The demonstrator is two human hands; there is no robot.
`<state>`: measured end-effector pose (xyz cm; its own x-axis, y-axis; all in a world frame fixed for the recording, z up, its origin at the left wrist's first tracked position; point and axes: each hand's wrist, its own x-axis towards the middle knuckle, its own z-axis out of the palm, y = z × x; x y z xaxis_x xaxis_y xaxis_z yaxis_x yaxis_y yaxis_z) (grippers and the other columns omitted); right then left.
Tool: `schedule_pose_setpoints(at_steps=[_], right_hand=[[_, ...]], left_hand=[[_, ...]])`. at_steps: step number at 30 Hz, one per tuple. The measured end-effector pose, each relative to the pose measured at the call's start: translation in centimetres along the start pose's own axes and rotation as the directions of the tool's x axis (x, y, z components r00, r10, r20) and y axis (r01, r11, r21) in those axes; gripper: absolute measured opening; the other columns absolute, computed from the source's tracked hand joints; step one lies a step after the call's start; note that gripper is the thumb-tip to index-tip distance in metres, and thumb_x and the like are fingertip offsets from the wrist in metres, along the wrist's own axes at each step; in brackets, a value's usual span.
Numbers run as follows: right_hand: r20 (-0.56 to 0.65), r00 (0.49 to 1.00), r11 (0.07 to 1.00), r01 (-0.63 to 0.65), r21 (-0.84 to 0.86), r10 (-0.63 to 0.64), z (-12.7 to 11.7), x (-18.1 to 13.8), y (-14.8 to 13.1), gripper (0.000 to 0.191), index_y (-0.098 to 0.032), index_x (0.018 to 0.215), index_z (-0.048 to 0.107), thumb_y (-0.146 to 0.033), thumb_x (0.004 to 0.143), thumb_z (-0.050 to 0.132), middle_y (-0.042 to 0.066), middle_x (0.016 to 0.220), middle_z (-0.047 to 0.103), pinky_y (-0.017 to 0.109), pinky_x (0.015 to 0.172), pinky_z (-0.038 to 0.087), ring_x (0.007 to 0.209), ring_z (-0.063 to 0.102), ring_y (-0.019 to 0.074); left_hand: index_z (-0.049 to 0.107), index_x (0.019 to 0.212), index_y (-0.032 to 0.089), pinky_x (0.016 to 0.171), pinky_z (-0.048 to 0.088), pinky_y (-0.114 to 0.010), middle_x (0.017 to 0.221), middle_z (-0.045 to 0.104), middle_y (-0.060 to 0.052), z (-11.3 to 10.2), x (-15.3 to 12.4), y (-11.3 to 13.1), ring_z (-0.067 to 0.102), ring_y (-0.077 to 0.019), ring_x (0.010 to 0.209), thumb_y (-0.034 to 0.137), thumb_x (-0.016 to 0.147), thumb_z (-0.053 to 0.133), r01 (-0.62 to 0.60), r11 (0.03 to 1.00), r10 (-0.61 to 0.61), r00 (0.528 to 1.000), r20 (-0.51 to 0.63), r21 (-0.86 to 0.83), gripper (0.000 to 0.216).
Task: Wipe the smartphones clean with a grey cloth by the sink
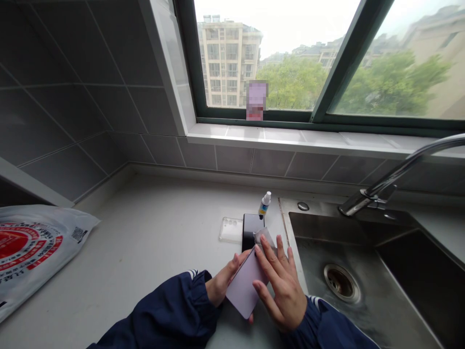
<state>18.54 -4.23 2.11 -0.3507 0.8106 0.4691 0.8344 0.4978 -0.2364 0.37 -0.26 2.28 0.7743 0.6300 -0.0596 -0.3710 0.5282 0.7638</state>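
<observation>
My left hand point(222, 283) grips a pale lilac phone-sized slab point(244, 286), tilted on the white counter point(152, 252). My right hand point(281, 281) lies over it with fingers stretched out, the fingertips pressing a small grey cloth point(264, 237). Under the cloth lies a black phone point(252, 227), flat on the counter. A clear phone case point(230, 229) rests just left of the black phone. A small white dropper bottle point(265, 203) with a blue label stands behind it.
A steel sink point(363, 271) with a drain and a curved tap point(395, 177) lies to the right. A white plastic bag point(32, 247) with red print sits at the left edge. Grey tiled walls and a window sill point(290, 138) rise behind.
</observation>
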Motion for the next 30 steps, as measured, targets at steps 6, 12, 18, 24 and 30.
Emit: schedule_pose_setpoints(at_steps=[6, 12, 18, 24, 30], right_hand=[[0.052, 0.996, 0.997, 0.072, 0.009, -0.072, -0.1, -0.1, -0.2, 0.067, -0.010, 0.152, 0.018, -0.036, 0.095, 0.043, 0.011, 0.155, 0.028, 0.061, 0.114, 0.007, 0.144, 0.009, 0.0400], [0.121, 0.973, 0.980, 0.197, 0.010, -0.197, -0.5, 0.0, -0.9, 0.072, -0.008, 0.151, 0.019, -0.039, 0.093, 0.047, 0.009, 0.154, 0.030, 0.057, 0.116, 0.002, 0.145, 0.008, 0.0385], [0.104, 0.967, 0.971, 0.223, 0.084, -0.231, -0.6, -0.1, -1.7, 0.064, -0.013, 0.150, 0.027, -0.040, 0.094, 0.045, 0.005, 0.151, 0.035, 0.057, 0.116, 0.002, 0.145, 0.011, 0.0361], [0.073, 0.972, 0.972, 0.218, 0.090, -0.225, -0.3, -0.4, -1.5, 0.061, -0.012, 0.149, 0.029, -0.035, 0.094, 0.045, 0.009, 0.153, 0.033, 0.056, 0.117, 0.008, 0.144, 0.016, 0.0353], [0.068, 0.976, 0.979, 0.204, 0.019, -0.205, -0.2, -0.3, -0.8, 0.066, -0.008, 0.149, 0.026, -0.031, 0.092, 0.049, 0.014, 0.154, 0.028, 0.055, 0.117, 0.010, 0.144, 0.018, 0.0358]], left_hand=[[0.037, 0.144, 0.029, 0.069, 0.056, -0.035, 0.141, 0.050, -0.014, -0.3, 0.0, -0.4, 0.066, -0.0265, 0.098, 0.060, 0.092, 0.029, 0.010, 0.998, -0.013, 0.998, -0.063, -0.061, 0.061], [0.054, 0.133, 0.015, 0.113, 0.028, -0.041, 0.133, 0.058, -0.014, -0.6, 0.3, -0.7, 0.046, -0.0285, 0.130, 0.060, 0.090, 0.038, -0.024, 0.961, -0.016, 0.990, -0.143, -0.275, 0.064], [0.055, 0.130, 0.008, 0.117, 0.018, -0.039, 0.128, 0.061, -0.017, -0.5, 0.7, -0.8, 0.046, -0.0271, 0.131, 0.056, 0.094, 0.031, -0.073, 0.905, 0.048, 0.996, -0.070, -0.419, 0.065], [0.056, 0.129, 0.007, 0.117, 0.021, -0.036, 0.133, 0.058, -0.015, -0.5, 0.5, -0.8, 0.043, -0.0263, 0.134, 0.054, 0.093, 0.038, -0.031, 0.919, 0.008, 0.998, -0.061, -0.392, 0.062], [0.058, 0.128, 0.012, 0.109, 0.035, -0.035, 0.119, 0.067, -0.013, -0.9, 0.2, -1.1, 0.053, -0.0250, 0.124, 0.049, 0.091, 0.046, 0.039, 0.945, -0.113, 0.970, -0.214, -0.326, 0.054]])
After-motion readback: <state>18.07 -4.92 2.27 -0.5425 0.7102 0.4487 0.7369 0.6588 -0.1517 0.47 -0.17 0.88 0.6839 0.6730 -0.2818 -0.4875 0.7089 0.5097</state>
